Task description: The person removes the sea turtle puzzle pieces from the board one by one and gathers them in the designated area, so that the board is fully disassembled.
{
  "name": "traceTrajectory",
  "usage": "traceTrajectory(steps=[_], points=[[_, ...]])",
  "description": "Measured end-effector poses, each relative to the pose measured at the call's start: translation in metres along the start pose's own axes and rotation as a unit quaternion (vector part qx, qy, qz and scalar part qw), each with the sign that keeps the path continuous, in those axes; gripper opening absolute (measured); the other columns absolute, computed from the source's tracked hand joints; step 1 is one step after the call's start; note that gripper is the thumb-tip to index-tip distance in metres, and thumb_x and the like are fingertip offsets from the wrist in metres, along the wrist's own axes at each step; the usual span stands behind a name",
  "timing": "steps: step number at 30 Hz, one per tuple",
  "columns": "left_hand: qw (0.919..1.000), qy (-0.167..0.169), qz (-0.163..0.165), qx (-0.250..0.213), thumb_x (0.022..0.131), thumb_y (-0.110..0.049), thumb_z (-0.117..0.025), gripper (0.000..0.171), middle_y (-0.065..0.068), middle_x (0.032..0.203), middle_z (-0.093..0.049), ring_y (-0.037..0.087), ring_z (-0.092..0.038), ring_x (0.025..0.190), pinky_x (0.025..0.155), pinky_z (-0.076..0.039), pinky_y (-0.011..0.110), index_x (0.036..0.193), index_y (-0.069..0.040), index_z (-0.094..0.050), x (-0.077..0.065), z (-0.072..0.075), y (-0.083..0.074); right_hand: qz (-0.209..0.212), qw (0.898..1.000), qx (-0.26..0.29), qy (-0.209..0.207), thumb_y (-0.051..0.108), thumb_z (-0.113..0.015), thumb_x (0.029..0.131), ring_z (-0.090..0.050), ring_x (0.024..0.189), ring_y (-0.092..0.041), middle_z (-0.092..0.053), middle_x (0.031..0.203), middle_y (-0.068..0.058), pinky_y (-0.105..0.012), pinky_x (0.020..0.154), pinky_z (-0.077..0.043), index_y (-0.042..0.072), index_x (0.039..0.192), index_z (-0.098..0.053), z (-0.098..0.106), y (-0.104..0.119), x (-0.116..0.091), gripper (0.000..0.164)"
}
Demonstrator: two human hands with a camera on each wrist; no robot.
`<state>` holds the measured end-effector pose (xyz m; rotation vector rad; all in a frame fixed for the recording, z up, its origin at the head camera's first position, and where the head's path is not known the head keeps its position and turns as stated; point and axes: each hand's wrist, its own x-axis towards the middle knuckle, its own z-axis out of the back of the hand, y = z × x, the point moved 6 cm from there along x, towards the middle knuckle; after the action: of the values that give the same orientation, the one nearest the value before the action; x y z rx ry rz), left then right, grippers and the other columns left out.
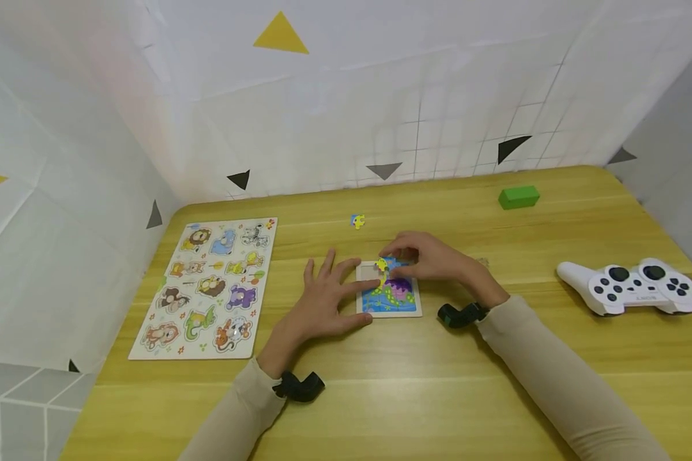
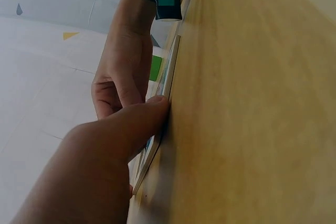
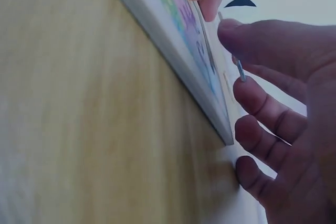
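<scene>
Hands (image 1: 325,298) at puzzle (image 1: 400,305), right (image 1: 438,259) pinching piece (image 1: 383,264) (partly hidden).

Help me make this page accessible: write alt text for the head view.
A person's right hand pinches a puzzle piece over a framed jigsaw while the left hand touches its edge. An animal puzzle board lies left; a green block and white controller, right.

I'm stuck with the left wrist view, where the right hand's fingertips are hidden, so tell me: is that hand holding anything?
Observer: Yes, the right hand pinches a thin puzzle piece.
Operator: Any other piece lying loose?
Observer: A yellow-and-blue piece lies on the table, beyond the framed puzzle.
Operator: What's out past the left hand, on its left?
Observer: A board of animal pictures.
</scene>
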<state>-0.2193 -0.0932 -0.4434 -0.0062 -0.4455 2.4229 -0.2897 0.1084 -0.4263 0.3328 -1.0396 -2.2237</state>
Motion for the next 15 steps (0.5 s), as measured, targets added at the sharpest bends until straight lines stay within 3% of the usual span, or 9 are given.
traceTrajectory(steps=[15], points=[[0.9999,0.008,0.011,-0.004,0.090,-0.069,-0.057,0.062,0.002,0.166,-0.031,0.052,-0.006,0.156,0.114,-0.003,0.080,0.147,-0.048,-0.049,-0.001,-0.002,0.001,-0.052,0.997,-0.030,-0.046,0.021,-0.072,0.096,-0.054,0.093,-0.019,-0.066,0.113,-0.006,-0.033,0.086,-0.048,0.013,0.131,-0.069,0.030,-0.038,-0.009,0.036]])
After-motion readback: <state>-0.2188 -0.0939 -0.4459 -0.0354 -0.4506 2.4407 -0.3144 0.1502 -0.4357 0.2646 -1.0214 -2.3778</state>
